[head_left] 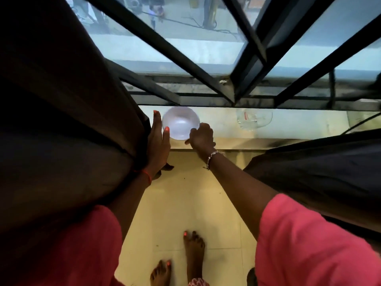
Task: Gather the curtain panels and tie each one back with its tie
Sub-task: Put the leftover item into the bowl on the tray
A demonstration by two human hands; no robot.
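Observation:
A dark curtain panel [68, 124] hangs bunched on the left, and a second dark panel [317, 168] hangs on the right. My left hand [157, 141] lies flat with straight fingers against the left panel's edge, its thumb touching a white bowl [180, 122] on the window sill. My right hand [201, 138] curls over the bowl's near right rim and grips it. No curtain tie is visible.
The pale window sill [292, 124] also holds a clear glass dish [254, 119]. Black window bars [245, 65] run above the sill, with a street below. My bare feet [193, 250] stand on the cream tiled floor [185, 203].

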